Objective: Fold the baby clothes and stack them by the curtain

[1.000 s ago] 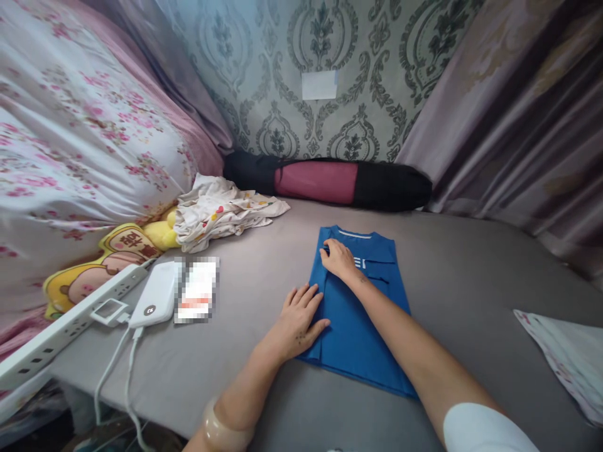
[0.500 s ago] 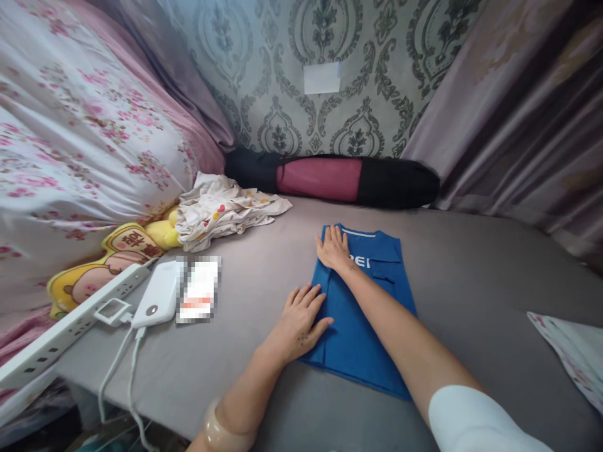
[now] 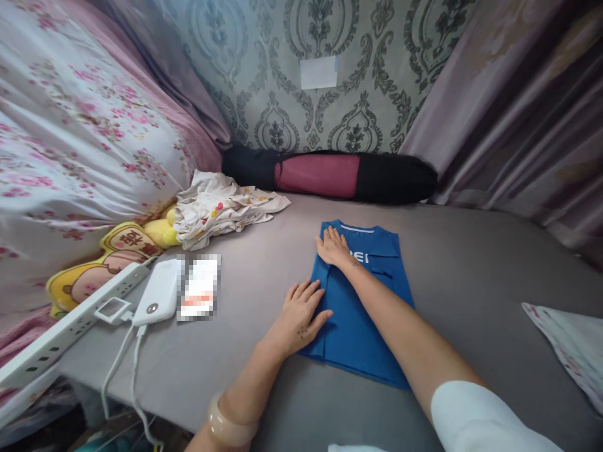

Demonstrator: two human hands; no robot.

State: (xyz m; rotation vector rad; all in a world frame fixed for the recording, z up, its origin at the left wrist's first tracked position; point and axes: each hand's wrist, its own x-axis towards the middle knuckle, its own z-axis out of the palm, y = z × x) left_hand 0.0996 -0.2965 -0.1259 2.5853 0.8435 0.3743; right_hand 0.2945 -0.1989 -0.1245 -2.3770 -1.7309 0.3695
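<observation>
Found one blue shirt (image 3: 343, 326) lying flat near the middle of the grey bed sheet (image 3: 471, 270), collar end toward the wall, left side folded in over the front. Noted the left hand (image 3: 299, 314) spread palm-down on the lower left edge of that fold, fingers splayed, gripping nothing. Noted the right hand (image 3: 333, 246) likewise flat and open near the collar, forearm laid diagonally across the cloth. Judged this the pressing-down of a side fold. Reckoned a further fold would call for lifting both palms and pinching an edge without dragging the crease loose.

Counted outward: two hands, one bangle (image 3: 230, 427) on the left wrist. Counted to the left one white power bank (image 3: 157, 301), one blurred flat item (image 3: 198, 295) just beside it, one power strip (image 3: 70, 326), one yellow plush toy (image 3: 127, 242) and one crumpled pale garment (image 3: 221, 207). Counted by the wall one rolled mat (image 3: 330, 176) in a black bag, and at far right one floral cloth (image 3: 565, 339).
</observation>
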